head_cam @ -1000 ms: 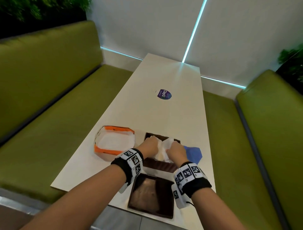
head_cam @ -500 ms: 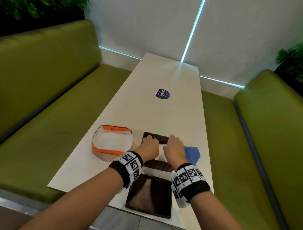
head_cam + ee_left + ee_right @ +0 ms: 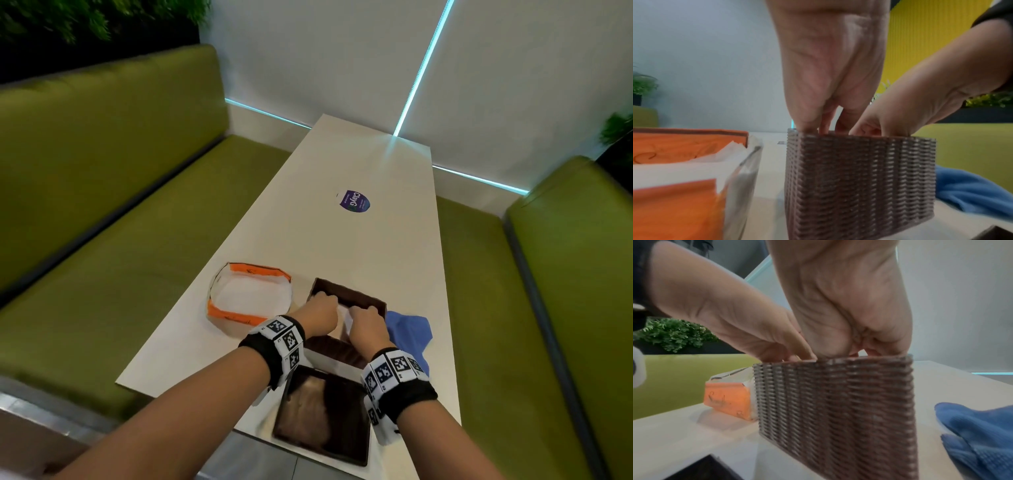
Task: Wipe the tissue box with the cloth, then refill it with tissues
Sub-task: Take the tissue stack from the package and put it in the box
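1. Head view: my two hands work at the near end of a long white worktop (image 3: pixel 342 246) flanked by green benches (image 3: pixel 113 205); the far half lies open, and a dark tray (image 3: pixel 322 418) overhangs the near edge.
2. A purple sticker (image 3: pixel 354 201) reads "ClayG".
3. Left hand (image 3: pixel 320 317) and right hand (image 3: pixel 364 325) reach into the woven brown tissue box (image 3: pixel 349 298), fingers pressed down on white tissues (image 3: pixel 346 317); whether they grip, I cannot tell. The blue cloth (image 3: pixel 409 334) lies just right, an orange tissue pack (image 3: pixel 248 296) left.

Brown woven tissue box (image 3: pixel 859 178); blue cloth (image 3: pixel 409 330)
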Motion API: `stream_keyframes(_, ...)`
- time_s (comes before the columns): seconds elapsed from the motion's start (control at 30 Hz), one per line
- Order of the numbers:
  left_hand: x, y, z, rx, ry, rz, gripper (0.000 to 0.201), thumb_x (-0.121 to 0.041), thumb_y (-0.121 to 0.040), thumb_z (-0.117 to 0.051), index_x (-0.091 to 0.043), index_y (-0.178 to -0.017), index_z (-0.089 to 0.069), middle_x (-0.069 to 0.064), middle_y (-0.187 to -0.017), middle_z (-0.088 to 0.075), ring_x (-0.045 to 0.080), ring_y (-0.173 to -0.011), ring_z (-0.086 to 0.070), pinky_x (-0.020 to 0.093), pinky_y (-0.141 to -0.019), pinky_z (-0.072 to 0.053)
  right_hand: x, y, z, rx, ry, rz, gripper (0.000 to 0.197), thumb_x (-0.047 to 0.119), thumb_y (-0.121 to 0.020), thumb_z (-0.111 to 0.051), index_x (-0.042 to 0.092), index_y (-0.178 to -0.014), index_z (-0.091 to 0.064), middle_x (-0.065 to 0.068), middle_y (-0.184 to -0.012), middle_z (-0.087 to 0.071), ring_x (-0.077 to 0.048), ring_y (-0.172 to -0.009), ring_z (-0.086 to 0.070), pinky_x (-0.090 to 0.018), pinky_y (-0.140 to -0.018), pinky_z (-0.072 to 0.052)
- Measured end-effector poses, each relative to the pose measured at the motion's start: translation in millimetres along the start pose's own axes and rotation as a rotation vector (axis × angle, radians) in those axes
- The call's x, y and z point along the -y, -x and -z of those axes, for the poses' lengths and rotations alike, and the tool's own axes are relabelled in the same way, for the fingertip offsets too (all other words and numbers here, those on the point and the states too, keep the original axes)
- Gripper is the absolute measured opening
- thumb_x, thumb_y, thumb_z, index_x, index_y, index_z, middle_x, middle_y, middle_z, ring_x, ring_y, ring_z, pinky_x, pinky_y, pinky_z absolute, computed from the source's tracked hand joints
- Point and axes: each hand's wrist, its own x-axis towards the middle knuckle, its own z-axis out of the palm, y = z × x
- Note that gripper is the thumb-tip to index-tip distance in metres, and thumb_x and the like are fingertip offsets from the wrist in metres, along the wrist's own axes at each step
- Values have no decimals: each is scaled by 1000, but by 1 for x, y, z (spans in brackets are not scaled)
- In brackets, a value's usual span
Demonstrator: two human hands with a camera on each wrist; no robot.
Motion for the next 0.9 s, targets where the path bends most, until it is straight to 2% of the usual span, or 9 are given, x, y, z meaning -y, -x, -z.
stream_keyframes(0.07,6,7,10,-86,122,-68,40,-5,-100,-36,-3,-138,-48,17,-139,-49,28,-124,-50,33,-105,-42,-1,0,2,-20,3,7,34,11,-92,-50,12,-127,-51,-18,-128,-47,-37,-117,-51,-40,-94,-47)
stream_keyframes(0.2,41,25,45,-335,354,-36,36,-1,-96,-35,-8,-111,-67,11,-114,-66,20,-94,-61,29,-82,-51,15,11,20,-267,16,73,26,14,-94,-47,11,-119,-54,-15,-117,-54,-33,-105,-56,-37,-87,-46)
stream_keyframes(0.3,83,28,69,-409,355,51,36,3,-94,-36,-7,-102,-69,12,-111,-69,24,-100,-64,28,-79,-49,48,20,24,-389,-151,250,26,8,-93,-47,10,-117,-58,-12,-114,-56,-30,-103,-58,-35,-88,-44)
stream_keyframes(0.37,108,23,79,-409,241,116,35,3,-92,-38,-5,-108,-69,11,-115,-69,25,-108,-61,26,-86,-45,77,25,21,-330,-272,387,32,5,-93,-45,7,-122,-60,-13,-120,-57,-29,-109,-56,-34,-94,-41)
stream_keyframes(0.43,129,16,82,-315,105,142,37,0,-94,-39,-6,-118,-65,11,-123,-66,26,-117,-57,29,-95,-43,106,24,10,-179,-280,462,37,4,-94,-41,6,-128,-56,-12,-131,-53,-28,-118,-52,-35,-100,-40)
stream_keyframes(0.5,140,9,81,-201,-19,126,38,-4,-96,-38,-8,-128,-59,12,-130,-61,28,-121,-54,33,-99,-42,129,18,-6,-5,-187,479,37,5,-95,-39,3,-129,-52,-13,-136,-49,-29,-120,-51,-37,-100,-42)
stream_keyframes(0.57,146,5,78,-117,-110,96,40,-7,-97,-39,-11,-133,-56,12,-134,-59,28,-123,-53,35,-100,-42,140,14,-24,100,-42,467,34,5,-94,-39,2,-124,-52,-14,-130,-49,-32,-118,-51,-40,-97,-44)
stream_keyframes(0.67,153,3,75,-75,-207,50,40,-8,-97,-45,-12,-136,-53,11,-136,-56,27,-126,-51,35,-102,-41,140,13,-44,85,68,475,34,5,-91,-41,0,-123,-51,-15,-128,-47,-32,-120,-47,-42,-101,-44)
stream_keyframes(0.9,172,2,60,-189,-326,72,39,-14,-93,-58,-19,-132,-53,7,-129,-53,26,-121,-49,42,-95,-49,136,9,-48,46,62,511,36,15,-95,-40,2,-128,-49,-13,-133,-46,-31,-124,-45,-43,-103,-41)
